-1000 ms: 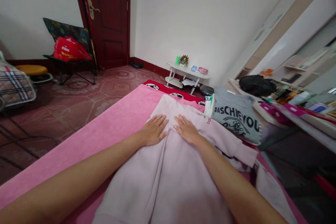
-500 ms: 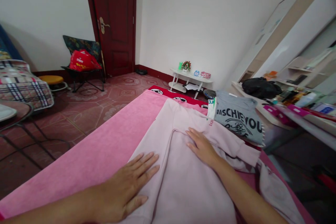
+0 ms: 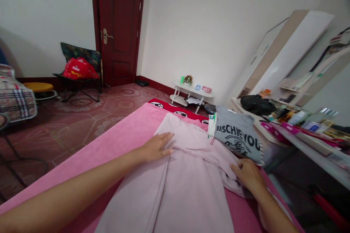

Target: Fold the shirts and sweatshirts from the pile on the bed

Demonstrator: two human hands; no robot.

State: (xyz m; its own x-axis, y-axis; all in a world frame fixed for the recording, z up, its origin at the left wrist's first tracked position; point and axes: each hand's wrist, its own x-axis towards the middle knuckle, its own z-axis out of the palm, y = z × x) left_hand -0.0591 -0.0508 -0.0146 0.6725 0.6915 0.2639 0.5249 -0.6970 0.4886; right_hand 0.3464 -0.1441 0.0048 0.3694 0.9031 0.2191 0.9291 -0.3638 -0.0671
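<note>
A pale pink sweatshirt [image 3: 188, 174] lies spread on a pink blanket [image 3: 117, 145] that covers the bed. My left hand [image 3: 156, 147] rests flat on the garment's upper left part, fingers stretched out. At the garment's right edge, my right hand [image 3: 247, 175] has its fingers curled round the bunched sleeve. A folded grey T-shirt with black lettering [image 3: 237, 139] lies just beyond the right hand, on the bed's far right side.
A white low table [image 3: 191, 94] with small items stands by the far wall. A dark red door [image 3: 119, 25] is at the back, a folding chair with a red bag [image 3: 78, 69] left of it. A cluttered shelf [image 3: 298, 127] runs along the right.
My left hand slid back up the garment to its upper left part. My right hand moved from the chest area out to the right sleeve and closed on it.
</note>
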